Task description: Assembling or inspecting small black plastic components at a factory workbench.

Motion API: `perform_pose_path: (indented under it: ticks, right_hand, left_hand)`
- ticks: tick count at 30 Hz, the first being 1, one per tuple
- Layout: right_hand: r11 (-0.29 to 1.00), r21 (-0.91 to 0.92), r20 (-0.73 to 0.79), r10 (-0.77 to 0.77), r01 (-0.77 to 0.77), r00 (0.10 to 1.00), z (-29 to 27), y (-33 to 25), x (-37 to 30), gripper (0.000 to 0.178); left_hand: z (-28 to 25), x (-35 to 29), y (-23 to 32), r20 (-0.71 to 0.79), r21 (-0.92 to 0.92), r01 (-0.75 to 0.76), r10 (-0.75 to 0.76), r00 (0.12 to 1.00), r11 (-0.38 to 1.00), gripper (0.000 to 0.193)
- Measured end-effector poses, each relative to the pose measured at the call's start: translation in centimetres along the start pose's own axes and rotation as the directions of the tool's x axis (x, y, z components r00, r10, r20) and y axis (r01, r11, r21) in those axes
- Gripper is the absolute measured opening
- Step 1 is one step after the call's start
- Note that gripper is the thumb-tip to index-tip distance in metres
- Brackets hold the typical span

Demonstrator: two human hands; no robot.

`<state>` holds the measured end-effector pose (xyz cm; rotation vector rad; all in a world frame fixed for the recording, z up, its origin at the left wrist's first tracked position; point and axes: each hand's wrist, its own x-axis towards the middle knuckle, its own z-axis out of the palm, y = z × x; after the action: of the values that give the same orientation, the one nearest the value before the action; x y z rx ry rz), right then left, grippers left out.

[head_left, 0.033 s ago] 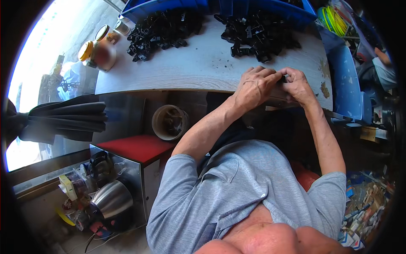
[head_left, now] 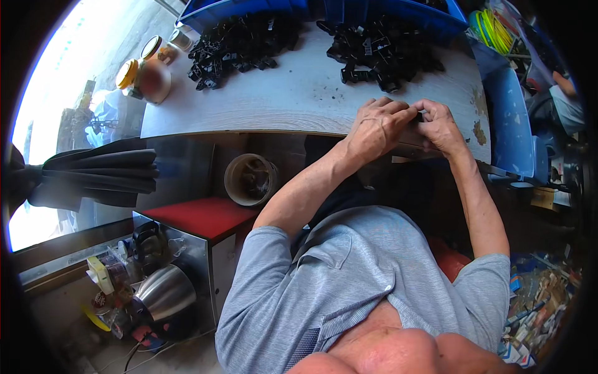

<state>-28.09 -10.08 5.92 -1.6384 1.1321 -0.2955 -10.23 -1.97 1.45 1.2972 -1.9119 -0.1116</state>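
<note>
At the table's front edge my left hand (head_left: 381, 126) and my right hand (head_left: 439, 128) meet, fingertips close together. Between them shows a bit of a small black part (head_left: 422, 116), mostly covered by the fingers. Both hands are closed around it. Beyond my hands lies a heap of small black plastic parts (head_left: 383, 53) on the pale wooden table (head_left: 268, 103). A second heap of black parts (head_left: 233, 50) lies farther left.
Blue bins (head_left: 249, 7) stand along the table's far side. A light blue crate (head_left: 512, 121) is at its right. Jars (head_left: 154, 81) sit at the left corner. Below are a bucket (head_left: 232, 181) and a red-topped cabinet (head_left: 199, 217). A steel kettle (head_left: 167, 293) stands at lower left.
</note>
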Motion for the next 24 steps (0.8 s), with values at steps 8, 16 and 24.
perform_pose_path:
  ticks: [8, 16, 24]
  right_hand:
    - [1.0, 0.013, 0.01, 0.001, -0.001, 1.0, -0.2, 0.2, -0.1, 0.027]
    - [1.0, -0.02, -0.033, -0.019, 0.018, 0.999, 0.3, 0.0, -0.3, 0.026]
    - [0.999, -0.031, -0.032, -0.016, 0.015, 0.999, 0.0, 0.1, -0.2, 0.028]
  left_hand:
    - [0.3, 0.0, -0.6, 0.038, -0.009, -0.072, 0.072, 0.997, 0.997, 0.043]
    - [-0.4, 0.0, -0.6, 0.084, -0.065, -0.063, 0.069, 0.994, 0.996, 0.052]
    - [0.1, -0.4, 0.2, 0.076, 0.086, -0.089, 0.083, 0.994, 0.992, 0.05]
